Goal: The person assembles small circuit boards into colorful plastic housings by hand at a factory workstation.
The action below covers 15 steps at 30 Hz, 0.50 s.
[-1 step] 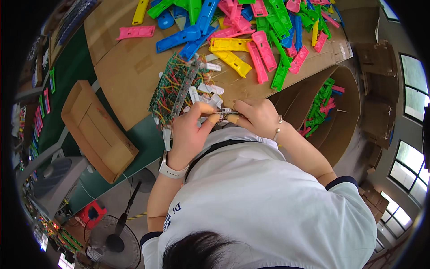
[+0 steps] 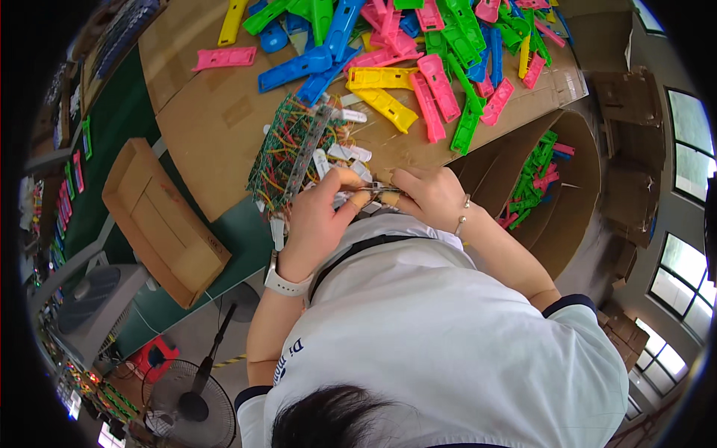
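Close to my waist, my left hand [image 2: 317, 213] and my right hand [image 2: 433, 196] meet at the near edge of the work surface. Both are closed, thumbs against fingers, on a small thin part [image 2: 379, 187] spanning the gap between them. The fingertips hide most of that part, so its kind is unclear. Just beyond my left hand lies a bundle of green circuit boards [image 2: 276, 153] with red and yellow wires. A grey perforated strip [image 2: 310, 145] runs across the bundle. Small white plastic pieces [image 2: 349, 153] on wires lie between the bundle and my fingers.
Pink, green, blue and yellow plastic shells [image 2: 381, 76] are heaped on the cardboard-covered table [image 2: 202, 112]. A round cardboard bin [image 2: 564, 231] at right holds more shells. At left are a shallow cardboard box [image 2: 164, 224] and a floor fan [image 2: 190, 403].
My hands keep the same pinch at the same place, with only a tiny shift of the fingers. The table's contents sit very slightly differently in the picture.
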Motion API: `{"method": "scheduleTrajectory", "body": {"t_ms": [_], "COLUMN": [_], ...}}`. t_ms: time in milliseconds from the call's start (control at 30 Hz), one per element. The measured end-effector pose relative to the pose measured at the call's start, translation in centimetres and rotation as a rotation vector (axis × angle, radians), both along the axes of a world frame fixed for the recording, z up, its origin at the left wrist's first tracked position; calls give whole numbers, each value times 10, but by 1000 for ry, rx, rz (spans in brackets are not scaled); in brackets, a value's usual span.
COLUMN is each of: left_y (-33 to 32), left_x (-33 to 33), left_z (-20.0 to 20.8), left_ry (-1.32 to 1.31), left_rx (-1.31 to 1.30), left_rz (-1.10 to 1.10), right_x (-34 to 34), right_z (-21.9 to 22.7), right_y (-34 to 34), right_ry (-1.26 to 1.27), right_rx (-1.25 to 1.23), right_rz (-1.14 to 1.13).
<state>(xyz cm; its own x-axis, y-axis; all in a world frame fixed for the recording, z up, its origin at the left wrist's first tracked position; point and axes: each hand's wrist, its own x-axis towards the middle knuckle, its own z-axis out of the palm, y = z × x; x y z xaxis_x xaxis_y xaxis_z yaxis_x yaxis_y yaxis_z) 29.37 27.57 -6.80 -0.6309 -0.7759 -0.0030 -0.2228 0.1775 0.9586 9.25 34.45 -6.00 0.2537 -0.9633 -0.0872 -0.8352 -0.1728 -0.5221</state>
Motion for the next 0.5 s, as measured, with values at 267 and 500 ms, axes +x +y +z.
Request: {"method": "scheduleTrajectory", "body": {"t_ms": [267,500], "left_y": [-31,-46], "left_x": [-97,-169], "left_z": [-60,-111], "left_ry": [484,388], "left_rx": [1290,1309], "left_rz": [254,488], "right_x": [-81,-140], "right_z": [-31,-50], "right_y": [-5,3], "right_ry": [-137,-379], "right_rx": [-21,285], "right_rz": [-97,-152]}}
